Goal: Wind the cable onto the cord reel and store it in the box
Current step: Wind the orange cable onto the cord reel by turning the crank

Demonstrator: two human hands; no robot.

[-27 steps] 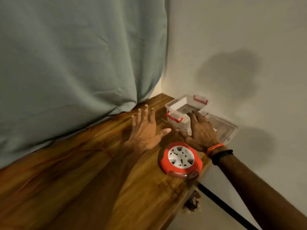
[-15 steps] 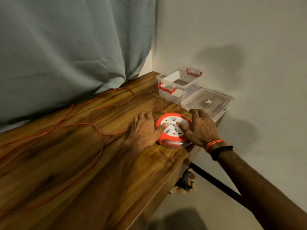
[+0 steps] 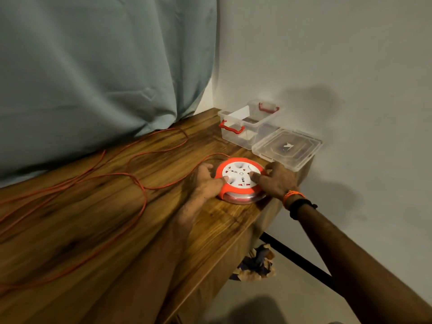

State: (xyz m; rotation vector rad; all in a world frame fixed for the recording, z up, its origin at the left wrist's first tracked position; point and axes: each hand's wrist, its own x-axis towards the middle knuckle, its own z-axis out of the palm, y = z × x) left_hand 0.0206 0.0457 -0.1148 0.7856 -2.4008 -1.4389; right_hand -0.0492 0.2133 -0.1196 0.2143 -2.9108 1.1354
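Orange cord reel (image 3: 240,181) flat on bench (image 3: 117,230) near right edge, sockets up. Left hand (image 3: 205,181) grasps rim at 9 o'clock, right hand (image 3: 275,181) at 3 o'clock, thumbs on white face; likely steadying for winding. Cable (image 3: 131,181) loose in loops toward 9 o'clock, unwound. Clear box (image 3: 247,125) at 12 o'clock, lid (image 3: 287,147) off beside it, ready for storing.
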